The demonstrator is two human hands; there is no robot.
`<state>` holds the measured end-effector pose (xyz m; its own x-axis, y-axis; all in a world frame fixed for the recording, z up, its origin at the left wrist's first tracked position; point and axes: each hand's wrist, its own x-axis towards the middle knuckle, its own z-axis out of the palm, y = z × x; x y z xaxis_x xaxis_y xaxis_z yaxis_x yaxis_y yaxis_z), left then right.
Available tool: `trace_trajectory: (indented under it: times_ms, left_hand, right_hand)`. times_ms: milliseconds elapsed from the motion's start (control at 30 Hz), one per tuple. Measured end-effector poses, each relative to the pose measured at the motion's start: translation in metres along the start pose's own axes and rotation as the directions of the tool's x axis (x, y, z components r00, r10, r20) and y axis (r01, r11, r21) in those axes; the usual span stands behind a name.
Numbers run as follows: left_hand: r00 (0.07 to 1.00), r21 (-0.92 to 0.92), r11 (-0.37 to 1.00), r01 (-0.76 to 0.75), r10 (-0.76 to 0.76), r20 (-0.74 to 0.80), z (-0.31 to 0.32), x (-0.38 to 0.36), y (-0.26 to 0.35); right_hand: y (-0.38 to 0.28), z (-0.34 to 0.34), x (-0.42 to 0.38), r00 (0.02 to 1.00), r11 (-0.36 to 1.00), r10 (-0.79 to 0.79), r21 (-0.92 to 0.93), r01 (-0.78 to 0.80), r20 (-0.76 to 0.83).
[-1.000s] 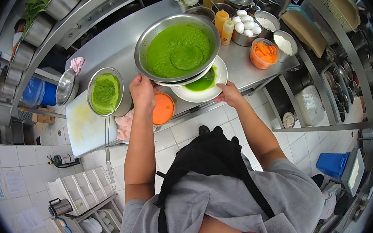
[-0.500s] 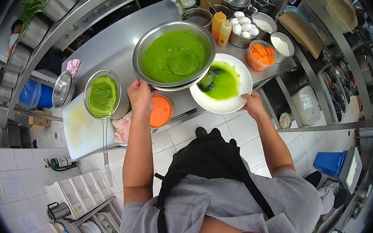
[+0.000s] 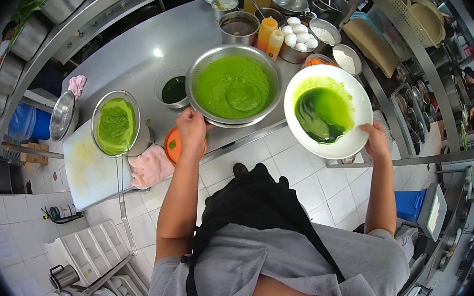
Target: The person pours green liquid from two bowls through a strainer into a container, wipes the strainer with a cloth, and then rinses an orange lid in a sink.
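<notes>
My left hand (image 3: 191,131) is closed on the near left edge of a metal colander (image 3: 274,81) full of green puree (image 3: 231,83). Beneath the colander shows the rim of another bowl. Out to the right, my right hand (image 3: 376,139) grips a white bowl (image 3: 360,99) by its lower right edge. This bowl is tilted, with bright green liquid (image 3: 325,119) pooled and smeared inside. Left of the colander stands a small bowl of dark green liquid (image 3: 174,90). An orange lid (image 3: 175,145) lies partly hidden behind my left forearm.
A long-handled strainer (image 3: 116,122) with green pulp rests over a pot at left, beside a white cutting board (image 3: 87,162) and pink cloth (image 3: 150,166). Eggs (image 3: 299,34), squeeze bottles (image 3: 266,34), a dark pot (image 3: 238,28) and flour bowls (image 3: 347,58) crowd the back right.
My right hand has carried the white bowl right, away from the colander. The colander has shifted right in my left hand, and the small bowl of dark green liquid has come into view.
</notes>
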<state>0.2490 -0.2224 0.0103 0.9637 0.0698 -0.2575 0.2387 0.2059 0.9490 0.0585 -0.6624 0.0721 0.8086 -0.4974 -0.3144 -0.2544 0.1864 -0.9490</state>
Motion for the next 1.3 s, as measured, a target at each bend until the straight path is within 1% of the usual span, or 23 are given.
trace_trajectory:
  times_ms: [33,100,200,367,433,500,533,567,600,633,700,733,800,833,900,933,1000,1033,1100,1167,1233,1267,1300]
  left_hand:
    - [1.0,0.04,0.999,0.016,-0.016,0.015,0.002,0.001,-0.006]
    - [0.999,0.023,1.0,0.018,-0.019,0.035,0.006,0.002,-0.019]
    - [0.99,-0.049,0.993,0.104,-0.099,0.096,0.007,0.004,-0.037]
    - [0.987,-0.008,0.994,0.107,-0.105,0.118,0.005,0.005,-0.054]
    - [0.986,0.004,0.994,0.106,-0.106,0.126,0.001,0.009,-0.061]
    - [0.976,-0.112,0.979,0.169,-0.15,0.16,-0.005,0.012,-0.066]
    - [0.977,-0.114,0.979,0.167,-0.149,0.151,-0.008,0.014,-0.069]
    - [0.969,-0.162,0.969,0.188,-0.155,0.194,-0.009,0.014,-0.066]
    - [0.959,-0.208,0.955,0.209,-0.158,0.237,-0.01,0.014,-0.064]
    - [0.961,-0.212,0.956,0.204,-0.155,0.227,-0.01,0.012,-0.063]
    - [0.959,-0.367,0.894,0.256,-0.187,0.214,-0.005,0.003,-0.051]
    - [0.962,-0.373,0.894,0.248,-0.181,0.205,-0.007,0.001,-0.048]
    - [0.942,-0.286,0.904,0.318,-0.269,0.199,-0.01,-0.002,-0.046]
    - [0.945,-0.293,0.903,0.313,-0.265,0.192,-0.01,-0.003,-0.047]
    - [0.954,-0.068,0.973,0.22,-0.2,0.225,-0.01,-0.002,-0.056]
    - [0.955,-0.074,0.973,0.219,-0.198,0.22,-0.01,-0.001,-0.062]
    - [0.955,-0.007,0.982,0.19,-0.183,0.231,-0.009,0.0,-0.069]
    - [0.957,-0.013,0.982,0.19,-0.182,0.227,-0.01,0.0,-0.073]
    - [0.945,0.028,0.977,0.21,-0.21,0.252,-0.01,-0.003,-0.07]
    - [0.942,0.028,0.971,0.237,-0.237,0.239,-0.012,-0.011,-0.064]
    - [0.938,0.028,0.964,0.264,-0.263,0.228,-0.015,-0.019,-0.062]
    - [0.932,0.035,0.96,0.276,-0.277,0.235,-0.019,-0.022,-0.063]
    - [0.925,0.043,0.956,0.291,-0.293,0.241,-0.024,-0.027,-0.065]
  right_hand:
    - [-0.008,-0.001,-0.002,1.0,1.0,-0.004,-0.005,0.004,0.004]
    - [-0.022,-0.001,-0.006,1.0,1.0,0.008,-0.019,-0.007,0.025]
    - [-0.029,0.008,-0.002,0.999,0.999,0.017,-0.028,-0.016,0.048]
    - [-0.026,0.036,0.017,0.997,0.999,0.003,-0.036,0.0,0.08]
    - [-0.026,0.05,0.027,0.995,0.997,0.002,-0.072,0.005,0.103]
    - [-0.026,0.059,0.039,0.995,0.996,-0.019,-0.083,0.027,0.101]
    - [-0.028,0.064,0.044,0.99,0.992,0.003,-0.126,0.015,0.139]
    - [-0.03,0.068,0.049,0.984,0.986,0.025,-0.169,0.005,0.177]
    - [-0.032,0.077,0.052,0.985,0.984,0.009,-0.177,0.021,0.17]
    - [-0.033,0.081,0.057,0.984,0.984,0.01,-0.178,0.023,0.181]
    - [-0.037,0.089,0.067,0.977,0.97,0.041,-0.244,0.012,0.21]
    - [-0.039,0.095,0.071,0.974,0.969,0.039,-0.247,0.018,0.221]
    - [-0.047,0.106,0.076,0.974,0.95,0.026,-0.309,0.046,0.224]
    - [-0.052,0.112,0.076,0.972,0.949,0.025,-0.312,0.051,0.233]
    - [-0.067,0.129,0.071,0.982,0.916,0.016,-0.396,0.061,0.189]
    - [-0.074,0.136,0.071,0.981,0.914,0.016,-0.4,0.065,0.195]
    - [-0.086,0.147,0.073,0.975,0.865,0.043,-0.496,0.073,0.217]
    - [-0.088,0.151,0.078,0.974,0.863,0.042,-0.5,0.077,0.222]
    - [-0.096,0.161,0.084,0.964,0.775,-0.015,-0.606,0.179,0.266]
    - [-0.104,0.173,0.086,0.953,0.761,-0.012,-0.615,0.205,0.302]
    - [-0.111,0.186,0.089,0.923,0.632,-0.122,-0.688,0.356,0.365]
    - [-0.118,0.195,0.086,0.922,0.629,-0.122,-0.69,0.358,0.367]
    - [-0.125,0.205,0.079,0.919,0.579,-0.122,-0.725,0.373,0.376]
